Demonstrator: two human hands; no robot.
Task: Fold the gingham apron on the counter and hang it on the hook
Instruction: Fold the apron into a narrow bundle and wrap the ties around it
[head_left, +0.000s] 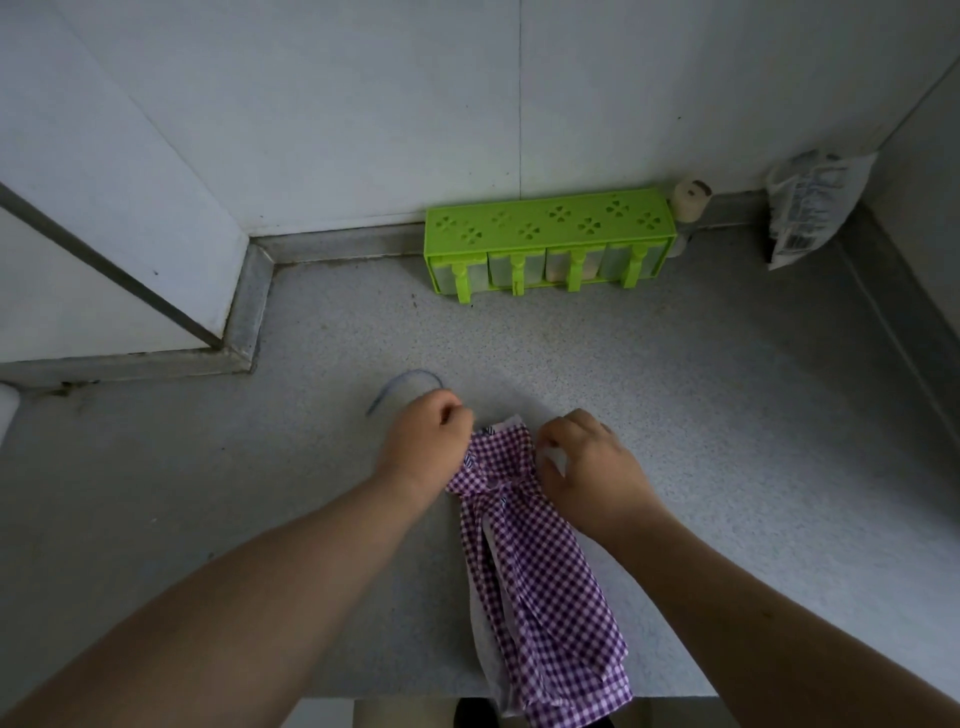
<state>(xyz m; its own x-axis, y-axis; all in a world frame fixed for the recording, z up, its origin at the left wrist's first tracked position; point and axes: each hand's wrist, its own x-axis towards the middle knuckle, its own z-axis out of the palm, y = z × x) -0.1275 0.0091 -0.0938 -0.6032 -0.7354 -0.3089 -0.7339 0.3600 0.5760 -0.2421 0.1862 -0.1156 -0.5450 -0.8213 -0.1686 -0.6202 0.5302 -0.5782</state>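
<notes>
The purple-and-white gingham apron (540, 571) lies bunched into a long narrow strip on the grey speckled counter (727, 415), its lower end hanging over the front edge. My left hand (423, 441) grips the apron's top left corner with curled fingers. A thin blue strap (405, 382) loops out on the counter just beyond that hand. My right hand (587, 462) pinches the top right edge of the cloth. No hook is in view.
A lime-green spice rack (550, 241) with several clear drawers stands against the back wall. Beside it sits a small beige jar (690, 200), and a plastic packet (810, 205) leans in the right corner. A white wall block (104, 234) juts in at the left.
</notes>
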